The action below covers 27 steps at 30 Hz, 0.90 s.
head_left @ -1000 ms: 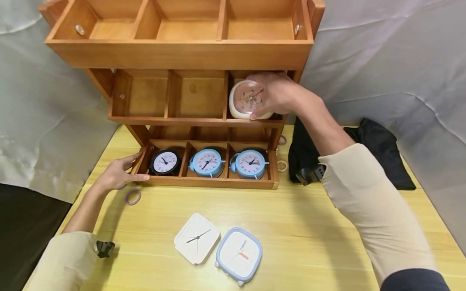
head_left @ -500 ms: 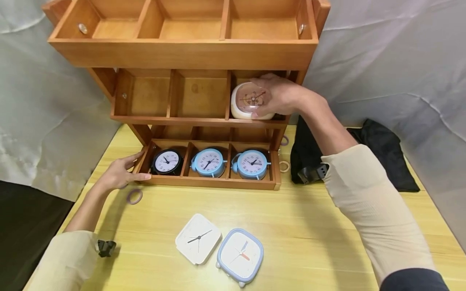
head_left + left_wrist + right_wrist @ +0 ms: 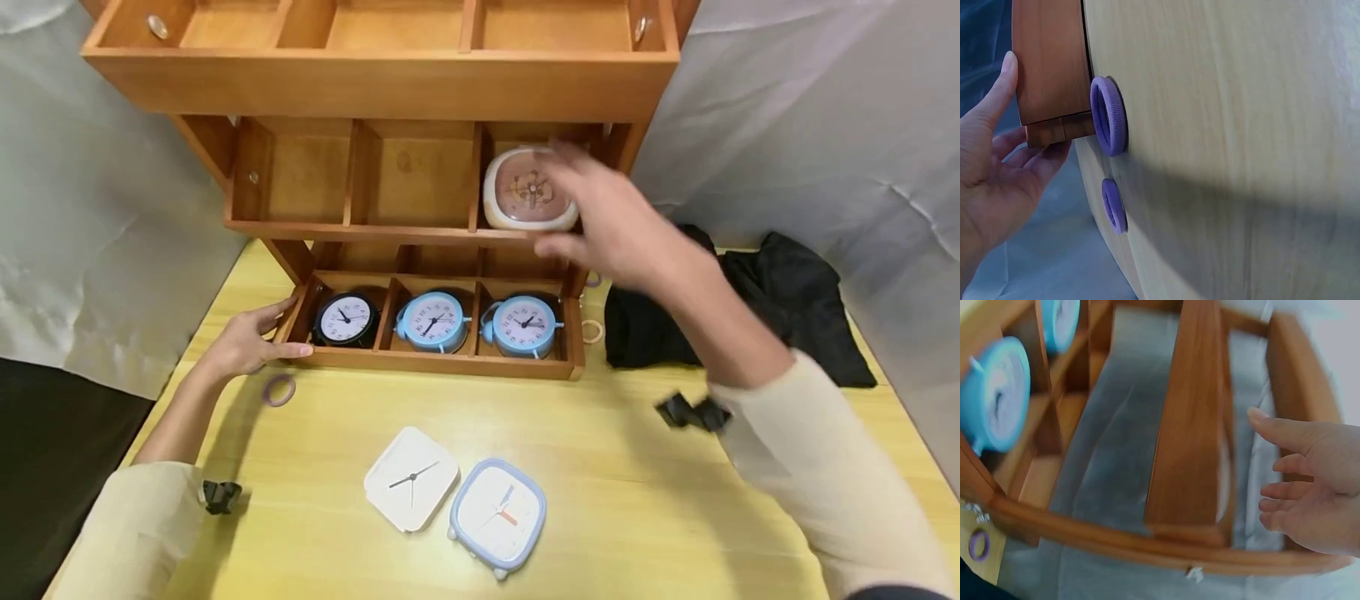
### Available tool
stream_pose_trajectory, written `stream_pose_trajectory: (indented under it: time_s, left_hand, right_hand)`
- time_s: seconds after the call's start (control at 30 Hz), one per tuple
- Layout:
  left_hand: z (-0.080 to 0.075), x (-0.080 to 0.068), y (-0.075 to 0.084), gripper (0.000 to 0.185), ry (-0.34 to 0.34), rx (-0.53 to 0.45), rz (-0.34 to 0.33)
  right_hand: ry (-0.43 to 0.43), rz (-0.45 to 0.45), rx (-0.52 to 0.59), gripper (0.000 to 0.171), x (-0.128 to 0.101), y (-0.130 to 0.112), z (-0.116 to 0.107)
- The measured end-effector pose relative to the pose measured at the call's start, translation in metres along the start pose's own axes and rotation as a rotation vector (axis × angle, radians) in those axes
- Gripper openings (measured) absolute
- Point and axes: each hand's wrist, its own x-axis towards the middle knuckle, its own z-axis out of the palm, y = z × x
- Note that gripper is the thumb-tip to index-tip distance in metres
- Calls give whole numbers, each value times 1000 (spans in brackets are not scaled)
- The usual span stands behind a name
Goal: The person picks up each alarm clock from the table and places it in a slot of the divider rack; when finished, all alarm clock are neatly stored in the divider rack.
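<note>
— Yellow wooden counter [image 3: 645,467], grey sheeting behind it, a three-tier wooden rack [image 3: 375,83] standing at the back. Where are the hands?

— Right hand [image 3: 615,229], blurred, hangs in front of the rack's middle tier with fingers spread loose, gripping nothing. Just behind it, the cream clock [image 3: 528,190] stands upright in the right-hand compartment of that tier, apart from the fingers.

— And the left hand?

— Left hand [image 3: 243,342] rests flat against the left end of the bottom tier, fingers straight. A purple ring [image 3: 278,389] lies on the counter just beside it.

— What else is pictured?

— A black clock [image 3: 343,318] and two blue clocks [image 3: 433,321] fill the bottom tier. A white square clock [image 3: 411,479] and a blue-edged square clock [image 3: 498,517] lie face up, touching, near the front edge. Black cloth [image 3: 787,308] sits right of the rack.
</note>
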Motion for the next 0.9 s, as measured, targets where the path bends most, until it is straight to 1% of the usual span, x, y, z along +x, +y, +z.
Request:
stream_pose_trajectory:
  time_s: [0.07,0.13,0.17,0.23,0.33,0.4,0.43,0.53,0.6,0.67,0.73,0.8,0.83,0.9]
  left_hand:
    - [2,0,1,104,-13,-10,-6]
    - [3,0,2,104,-23,-15,-9]
    - [2,0,2,104,-21,-14,-7]
    - [1,1,2,103,-10,-11,-2]
    - [-2,2,2,102,-2,-1,-1]
    - [-2,3,1,101,-3,6,-2]
    - [-3,3,1,102,-3,10,-2]
    - [-3,2,0,102,1,16,-4]
    - [-3,2,0,102,5,15,-3]
    - [-3,1,0,101,8,10,-1]
    - [-3,1,0,101,9,6,3]
    - [-3,1,1,101,10,4,7]
    - [-3,1,2,101,9,5,6]
    - [-3,1,3,101,8,10,4]
  right_hand:
    - [14,-42,32,81,-29,-8,14]
    - [-23,-71,76,78,-56,-16,35]
    - [-57,-80,101,77,-68,-19,47]
    - [-157,-78,153,78,-86,-25,72]
    - [-301,-29,235,84,-108,-32,109]
    - [-365,7,262,89,-121,-36,130]
    - [-378,14,260,91,-126,-39,140]
    - [-381,5,207,98,-141,-49,164]
    - [-365,-25,134,104,-148,-56,177]
    - [-328,-55,55,106,-152,-62,187]
    - [-292,-70,-18,108,-153,-67,194]
    - [-266,-69,-67,105,-153,-71,197]
    - [-254,-70,-77,104,-153,-72,198]
    - [-262,-51,-50,101,-152,-73,197]
